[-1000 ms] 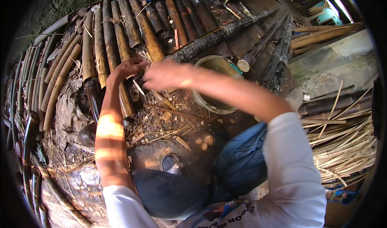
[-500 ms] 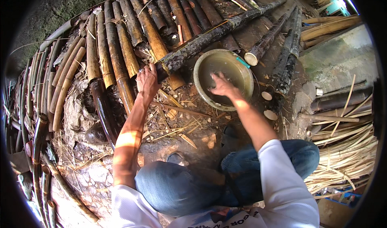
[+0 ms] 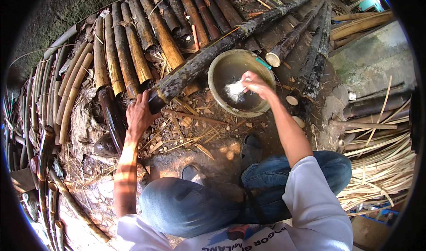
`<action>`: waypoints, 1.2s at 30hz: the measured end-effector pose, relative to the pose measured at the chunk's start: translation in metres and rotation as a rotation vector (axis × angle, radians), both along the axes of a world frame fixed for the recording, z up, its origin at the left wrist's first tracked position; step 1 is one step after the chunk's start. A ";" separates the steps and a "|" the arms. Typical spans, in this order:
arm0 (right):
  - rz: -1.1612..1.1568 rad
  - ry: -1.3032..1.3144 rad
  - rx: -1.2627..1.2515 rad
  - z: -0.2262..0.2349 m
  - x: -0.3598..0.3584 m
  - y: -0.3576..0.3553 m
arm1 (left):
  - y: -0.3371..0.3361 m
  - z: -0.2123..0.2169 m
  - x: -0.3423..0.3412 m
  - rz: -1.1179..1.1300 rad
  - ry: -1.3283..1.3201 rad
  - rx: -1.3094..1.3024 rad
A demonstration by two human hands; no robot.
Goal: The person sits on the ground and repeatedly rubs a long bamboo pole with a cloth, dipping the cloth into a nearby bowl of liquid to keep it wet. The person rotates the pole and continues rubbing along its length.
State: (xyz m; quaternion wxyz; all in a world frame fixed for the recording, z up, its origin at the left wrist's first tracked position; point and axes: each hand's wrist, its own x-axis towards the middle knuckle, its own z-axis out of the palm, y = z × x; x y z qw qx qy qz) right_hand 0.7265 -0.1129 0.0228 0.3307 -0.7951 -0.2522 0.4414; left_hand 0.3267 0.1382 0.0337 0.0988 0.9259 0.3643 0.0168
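Observation:
A long, dark bamboo pole (image 3: 195,71) with pale mottled patches slants from the far right toward me. Its near end is gripped by my left hand (image 3: 139,114), fingers curled over it. Over a round, pale basin (image 3: 213,89) of murky water, my right hand (image 3: 257,85) is closed on a whitish, wet wad (image 3: 235,90), perhaps a cloth or scrubber. The wad hangs at the water's surface and its exact kind is unclear. A small turquoise piece (image 3: 263,63) sits on the basin's far right rim.
Many cut bamboo lengths (image 3: 126,42) lie side by side at the far left. More dark poles (image 3: 306,51) rest right of the basin. Thin bamboo strips (image 3: 377,175) are heaped at the right. Chips and splinters (image 3: 191,126) litter the ground before my knees.
My right hand has risen from the water and now holds the whitish wad. My left hand and the pole's near end have shifted left and toward me.

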 end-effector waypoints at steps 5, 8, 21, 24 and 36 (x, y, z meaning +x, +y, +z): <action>-0.306 0.485 0.367 0.024 0.020 -0.018 | -0.003 0.010 -0.058 0.039 0.064 0.000; -0.440 0.625 0.485 0.024 0.022 -0.017 | -0.009 0.008 -0.073 0.081 0.102 0.045; -0.434 0.912 0.897 0.046 -0.075 0.109 | -0.060 0.065 0.023 0.192 -0.867 -0.804; -0.352 1.126 0.780 0.054 -0.138 0.133 | -0.057 0.062 0.058 0.224 -1.117 -1.015; 0.345 -0.253 0.621 0.050 -0.192 0.159 | -0.010 0.027 -0.011 0.430 -1.441 -1.322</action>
